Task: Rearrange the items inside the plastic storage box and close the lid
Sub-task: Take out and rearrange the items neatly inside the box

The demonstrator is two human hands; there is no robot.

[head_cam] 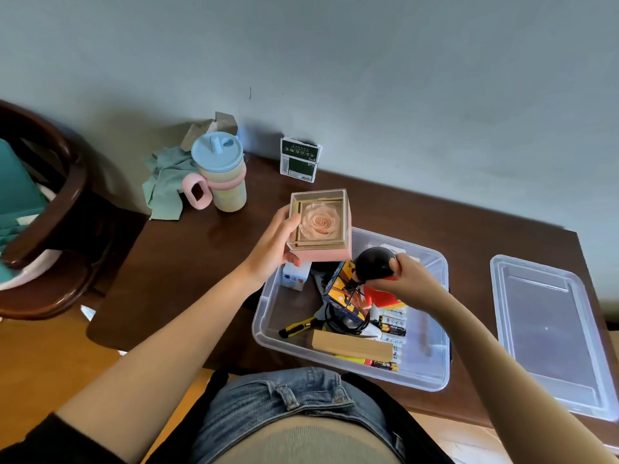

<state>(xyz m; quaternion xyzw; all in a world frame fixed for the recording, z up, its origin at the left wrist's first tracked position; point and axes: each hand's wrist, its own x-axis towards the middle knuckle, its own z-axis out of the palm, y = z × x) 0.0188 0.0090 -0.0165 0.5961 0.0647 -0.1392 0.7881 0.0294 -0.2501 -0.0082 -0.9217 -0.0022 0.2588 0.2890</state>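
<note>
I see the storage box (432,370) at lower centre of the frame, open on the dark table (187,269), with its lid (552,333) lying flat at the right edge, well apart from it. Inside lie a patterned carton (345,296), a loose black cable (338,324), a yellow utility knife (296,326), a tan wooden block (351,344), a row of batteries (393,326) and a small white carton (294,277) in the upper-left corner. My left hand (273,244) grips a pink rose box (320,226), held up above the box's upper-left corner. My right hand (410,279) is curled round a black ball-shaped object (375,262) with a red part beneath it, lifted over the box's middle. I judge the sorting only partly done: the contents look jumbled, two pieces are out in my hands, and the lid is not yet on. At upper left stand a pastel cup (222,172) and a green cloth (165,185), with a green-and-white packet (299,160) against the wall.
</note>
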